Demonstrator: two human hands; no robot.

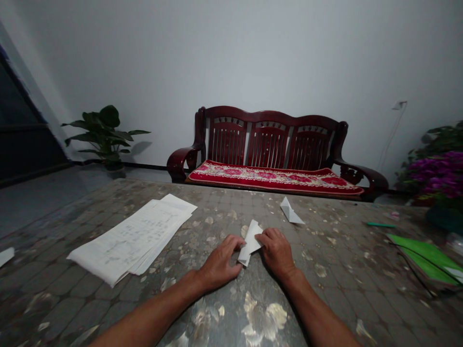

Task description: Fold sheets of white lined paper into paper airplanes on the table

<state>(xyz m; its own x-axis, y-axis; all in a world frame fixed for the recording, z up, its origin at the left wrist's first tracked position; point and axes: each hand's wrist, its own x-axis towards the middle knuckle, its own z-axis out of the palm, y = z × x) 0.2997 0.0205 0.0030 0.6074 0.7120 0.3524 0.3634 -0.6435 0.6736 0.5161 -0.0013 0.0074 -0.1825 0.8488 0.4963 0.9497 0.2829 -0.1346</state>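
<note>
A small folded piece of white paper (250, 241) is between my two hands, just above or on the patterned table; I cannot tell which. My left hand (221, 260) has its index finger on the paper's left edge and its thumb by the lower corner, closed loosely about that end. On the other side, my right hand (278, 249) pinches the paper's right edge, its fingertips partly hidden. Beyond my right hand stands a folded white paper shape (289, 211) with a pointed top.
A stack of written-on paper sheets (133, 241) lies at left on the table (202, 308). To the right are a green pen (380, 224), a green booklet (421, 255) and purple flowers (439, 173). A red wooden bench (267, 140) stands behind the table.
</note>
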